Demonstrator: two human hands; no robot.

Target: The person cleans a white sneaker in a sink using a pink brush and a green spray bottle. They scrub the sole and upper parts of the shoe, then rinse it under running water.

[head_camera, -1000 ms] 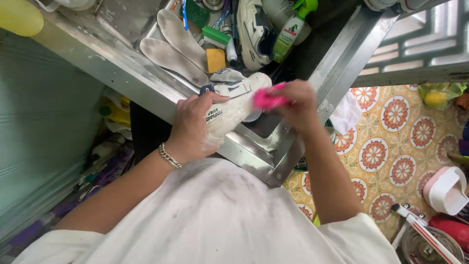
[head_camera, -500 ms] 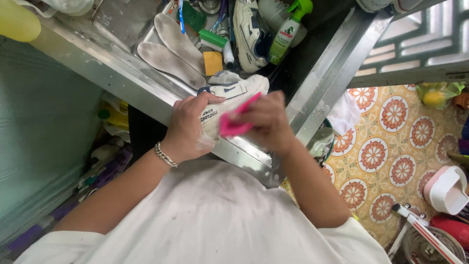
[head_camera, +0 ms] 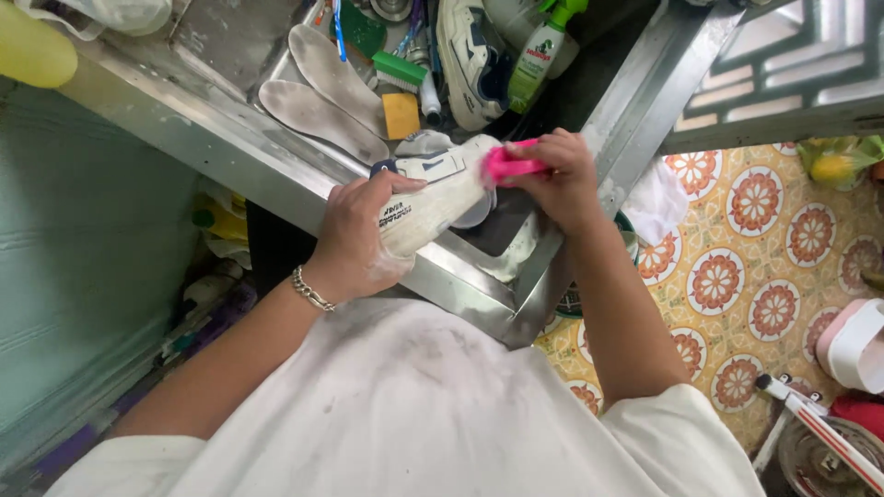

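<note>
A white sneaker (head_camera: 440, 195) with a dark blue heel patch lies sole-side toward me over the near edge of a steel sink (head_camera: 276, 170). My left hand (head_camera: 361, 236), with a chain bracelet on the wrist, grips the shoe at its heel end. My right hand (head_camera: 558, 175) holds a pink brush (head_camera: 508, 163) against the toe end of the sole. Soap foam covers the sole and my left fingers.
Inside the sink lie two grey insoles (head_camera: 324, 92), a yellow sponge (head_camera: 401, 115), a green-handled brush (head_camera: 399, 67), a second sneaker (head_camera: 470, 55) and a green spray bottle (head_camera: 540, 48). A patterned tile floor (head_camera: 755, 239) is at right, with a pink and white container (head_camera: 852, 345).
My right hand with the pink brush moved from the middle of the sole up to the toe end. My left hand kept its grip on the shoe.
</note>
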